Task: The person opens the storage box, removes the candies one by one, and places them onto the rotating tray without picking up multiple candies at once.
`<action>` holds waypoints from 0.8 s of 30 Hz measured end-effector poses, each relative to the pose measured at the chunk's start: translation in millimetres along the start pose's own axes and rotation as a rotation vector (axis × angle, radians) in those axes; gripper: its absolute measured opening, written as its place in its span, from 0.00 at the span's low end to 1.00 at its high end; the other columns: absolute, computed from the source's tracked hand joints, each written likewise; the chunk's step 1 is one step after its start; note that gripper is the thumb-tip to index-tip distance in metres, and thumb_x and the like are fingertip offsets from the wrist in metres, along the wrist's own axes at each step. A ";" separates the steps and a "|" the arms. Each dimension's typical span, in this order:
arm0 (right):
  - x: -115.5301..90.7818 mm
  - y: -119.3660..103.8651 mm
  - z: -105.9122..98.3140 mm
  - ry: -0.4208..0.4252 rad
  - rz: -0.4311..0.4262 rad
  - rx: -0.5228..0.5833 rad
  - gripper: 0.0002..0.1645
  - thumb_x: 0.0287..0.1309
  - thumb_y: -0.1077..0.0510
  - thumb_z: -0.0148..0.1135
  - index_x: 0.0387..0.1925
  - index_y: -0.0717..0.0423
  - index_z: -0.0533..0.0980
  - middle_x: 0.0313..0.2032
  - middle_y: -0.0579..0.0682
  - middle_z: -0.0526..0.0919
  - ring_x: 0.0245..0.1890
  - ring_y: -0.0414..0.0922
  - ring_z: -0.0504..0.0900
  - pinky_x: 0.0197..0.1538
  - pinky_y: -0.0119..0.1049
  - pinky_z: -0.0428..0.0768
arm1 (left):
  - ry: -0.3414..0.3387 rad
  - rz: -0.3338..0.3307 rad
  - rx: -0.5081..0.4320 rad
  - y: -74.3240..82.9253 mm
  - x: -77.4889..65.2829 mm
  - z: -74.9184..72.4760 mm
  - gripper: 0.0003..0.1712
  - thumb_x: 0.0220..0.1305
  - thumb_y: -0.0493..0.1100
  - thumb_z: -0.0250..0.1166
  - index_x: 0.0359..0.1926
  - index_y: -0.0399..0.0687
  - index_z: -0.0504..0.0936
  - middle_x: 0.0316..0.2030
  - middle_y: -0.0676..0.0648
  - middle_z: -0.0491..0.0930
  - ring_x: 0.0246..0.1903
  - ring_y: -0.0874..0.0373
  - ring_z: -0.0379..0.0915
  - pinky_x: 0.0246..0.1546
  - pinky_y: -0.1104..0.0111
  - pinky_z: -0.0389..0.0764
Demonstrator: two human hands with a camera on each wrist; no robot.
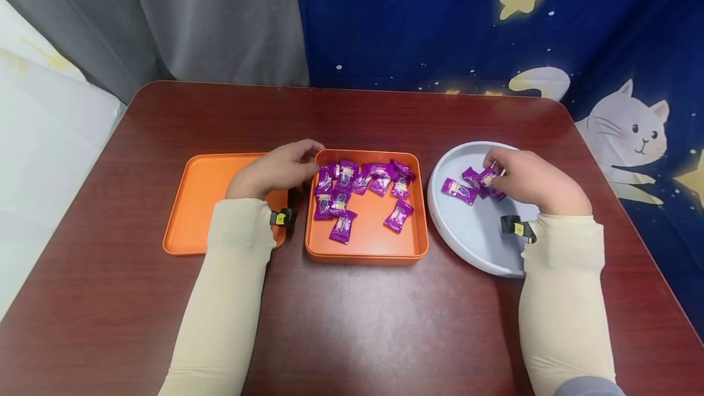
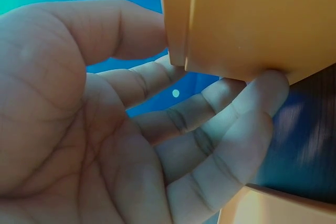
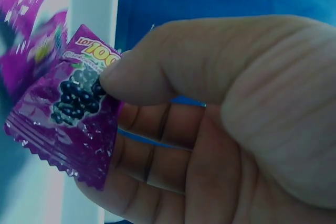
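My left hand (image 1: 273,170) holds the far left corner of the orange box (image 1: 365,258). In the left wrist view its thumb touches the edge of the box (image 2: 262,19), and the other fingers curve against the wall, some tips hidden. Several purple wrapped candies (image 1: 339,202) lie in the box, mostly along its left and far sides. Over the round grey-white tray (image 1: 467,225), my right hand (image 1: 536,179) pinches a purple candy (image 3: 79,103) with dark berries printed on its wrapper. Other candies (image 1: 459,190) lie in the tray just left of those fingers.
An orange lid-like tray (image 1: 206,200) lies flat to the left, partly under my left forearm. The brown table (image 1: 385,322) carries everything; its far edge meets a grey curtain (image 1: 220,17) and a blue curtain (image 1: 396,23).
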State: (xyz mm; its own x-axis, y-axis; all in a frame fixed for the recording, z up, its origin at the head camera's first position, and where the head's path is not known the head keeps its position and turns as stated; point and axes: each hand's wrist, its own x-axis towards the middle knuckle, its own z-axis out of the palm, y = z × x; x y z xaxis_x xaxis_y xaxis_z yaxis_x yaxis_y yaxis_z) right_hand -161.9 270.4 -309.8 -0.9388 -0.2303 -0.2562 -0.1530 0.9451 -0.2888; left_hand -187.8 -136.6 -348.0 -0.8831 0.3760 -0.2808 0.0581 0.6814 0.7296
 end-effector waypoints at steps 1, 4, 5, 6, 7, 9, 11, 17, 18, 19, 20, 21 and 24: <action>0.2 3.2 -0.2 -0.003 0.012 0.001 0.16 0.54 0.62 0.59 0.46 0.58 0.73 0.33 0.56 0.80 0.32 0.50 0.75 0.34 0.47 0.75 | 0.000 -0.001 -0.001 0.3 -0.2 -0.1 0.24 0.66 0.45 0.53 0.62 0.50 0.64 0.46 0.44 0.73 0.36 0.48 0.73 0.39 0.57 0.80; 0.6 10.6 -0.5 -0.012 0.042 0.005 0.17 0.53 0.62 0.60 0.46 0.58 0.73 0.34 0.57 0.80 0.33 0.51 0.75 0.35 0.49 0.76 | -0.002 -0.002 0.000 1.3 -0.8 -0.5 0.24 0.66 0.45 0.53 0.62 0.50 0.64 0.46 0.43 0.73 0.36 0.48 0.73 0.39 0.57 0.80; 0.7 12.4 -0.5 -0.014 0.049 0.006 0.17 0.53 0.62 0.60 0.46 0.59 0.73 0.35 0.57 0.80 0.33 0.51 0.75 0.36 0.49 0.76 | -0.002 -0.004 0.000 1.6 -1.0 -0.7 0.24 0.66 0.45 0.53 0.62 0.50 0.64 0.46 0.43 0.73 0.37 0.48 0.73 0.39 0.57 0.80; 0.7 13.9 -0.5 -0.017 0.055 0.005 0.17 0.53 0.62 0.60 0.46 0.59 0.72 0.34 0.57 0.80 0.33 0.51 0.75 0.36 0.50 0.76 | -0.003 -0.005 0.000 1.7 -1.1 -0.9 0.24 0.66 0.45 0.53 0.62 0.50 0.64 0.46 0.43 0.73 0.37 0.48 0.73 0.39 0.57 0.80; 0.7 15.2 -0.4 -0.019 0.061 0.005 0.17 0.53 0.62 0.60 0.46 0.59 0.72 0.34 0.57 0.80 0.32 0.51 0.75 0.35 0.50 0.76 | -0.003 -0.007 -0.002 2.3 -1.5 -1.0 0.24 0.66 0.45 0.53 0.62 0.50 0.64 0.46 0.43 0.73 0.37 0.48 0.73 0.39 0.57 0.80; 0.8 17.1 0.0 -0.023 0.069 0.004 0.16 0.53 0.62 0.59 0.46 0.59 0.73 0.34 0.58 0.80 0.32 0.51 0.76 0.35 0.50 0.76 | -0.004 -0.009 -0.003 2.5 -1.8 -1.4 0.24 0.66 0.45 0.53 0.62 0.50 0.64 0.46 0.42 0.73 0.37 0.48 0.73 0.40 0.57 0.80; 1.8 18.5 1.4 -0.031 0.075 0.009 0.17 0.54 0.62 0.59 0.47 0.60 0.72 0.35 0.58 0.80 0.33 0.51 0.75 0.35 0.49 0.76 | -0.005 -0.012 -0.004 2.4 -2.4 -1.4 0.24 0.66 0.45 0.53 0.62 0.50 0.64 0.46 0.42 0.72 0.37 0.48 0.72 0.40 0.56 0.80; 5.4 22.3 5.5 -0.050 0.092 0.028 0.17 0.54 0.62 0.58 0.47 0.60 0.71 0.35 0.59 0.79 0.34 0.53 0.74 0.34 0.48 0.75 | -0.005 -0.018 -0.002 3.0 -3.0 -1.2 0.24 0.67 0.45 0.53 0.62 0.50 0.64 0.46 0.43 0.72 0.37 0.48 0.73 0.40 0.56 0.80; 5.7 23.0 5.9 -0.052 0.095 0.026 0.17 0.54 0.61 0.59 0.47 0.60 0.71 0.35 0.59 0.79 0.34 0.53 0.74 0.34 0.47 0.74 | -0.004 -0.022 -0.004 3.2 -3.0 -1.1 0.24 0.66 0.46 0.53 0.62 0.51 0.64 0.46 0.43 0.72 0.37 0.48 0.73 0.40 0.56 0.80; 5.9 23.7 6.2 -0.053 0.099 0.026 0.17 0.54 0.61 0.59 0.47 0.60 0.72 0.34 0.58 0.79 0.34 0.53 0.74 0.34 0.47 0.74 | -0.005 -0.023 -0.004 3.1 -2.8 -1.2 0.24 0.66 0.46 0.53 0.62 0.51 0.64 0.46 0.44 0.72 0.38 0.48 0.73 0.40 0.56 0.80; 6.0 24.2 6.5 -0.054 0.101 0.026 0.17 0.55 0.61 0.59 0.47 0.60 0.72 0.34 0.58 0.79 0.34 0.53 0.74 0.34 0.47 0.74 | -0.006 -0.024 -0.004 3.1 -2.7 -1.3 0.24 0.66 0.46 0.53 0.62 0.51 0.64 0.46 0.44 0.72 0.38 0.48 0.73 0.40 0.56 0.80; 6.0 24.7 6.7 -0.055 0.105 0.027 0.17 0.55 0.61 0.59 0.47 0.60 0.72 0.34 0.58 0.79 0.34 0.53 0.74 0.34 0.47 0.74 | -0.007 -0.026 -0.005 3.0 -2.6 -1.4 0.24 0.67 0.46 0.53 0.62 0.51 0.64 0.46 0.44 0.72 0.37 0.48 0.73 0.40 0.56 0.80; 6.1 25.6 7.2 -0.055 0.109 0.030 0.19 0.54 0.61 0.59 0.49 0.60 0.71 0.36 0.60 0.79 0.35 0.54 0.74 0.35 0.49 0.75 | -0.009 -0.029 -0.009 3.1 -2.5 -1.6 0.24 0.66 0.46 0.53 0.63 0.51 0.64 0.46 0.44 0.72 0.37 0.48 0.73 0.40 0.56 0.80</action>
State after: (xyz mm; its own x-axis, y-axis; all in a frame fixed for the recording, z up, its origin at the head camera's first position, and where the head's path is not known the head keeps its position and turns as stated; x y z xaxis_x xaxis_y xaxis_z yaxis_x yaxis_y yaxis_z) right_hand -169.3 291.5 -325.4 -0.9310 -0.1396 -0.3373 -0.0410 0.9581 -0.2835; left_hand -186.2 -136.4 -344.1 -0.8803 0.3613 -0.3076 0.0278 0.6864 0.7267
